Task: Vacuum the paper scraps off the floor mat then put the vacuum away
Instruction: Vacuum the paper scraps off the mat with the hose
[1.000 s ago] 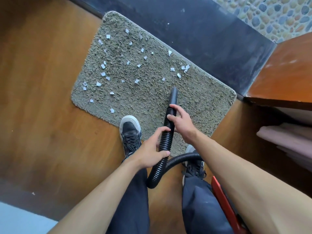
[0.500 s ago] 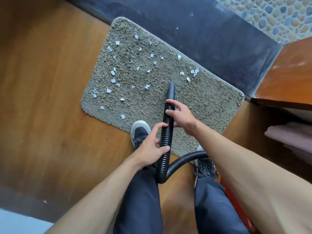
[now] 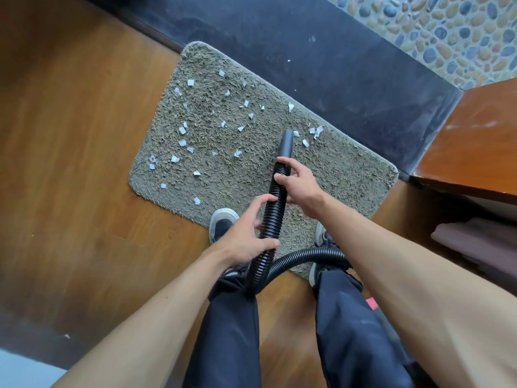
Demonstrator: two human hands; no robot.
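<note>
**Head view: ribbed hose over shaggy mat**

Head view, looking down. Left hand [image 3: 246, 236] and right hand [image 3: 300, 182] both wrapped round black ribbed hose [image 3: 275, 203]. Smooth round nozzle [image 3: 286, 142] touching grey shaggy mat [image 3: 349, 169], among white paper scraps [image 3: 181, 130]. Glossy wooden floor [image 3: 70, 163] around.

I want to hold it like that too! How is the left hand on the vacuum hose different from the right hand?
The left hand grips the vacuum hose lower down, nearer the person; the right hand grips higher, just behind the smooth nozzle. The left hand comes from the hose's left side, the right hand from its right side. Both are bare and closed around the ribbed part, above the floor mat.
</note>
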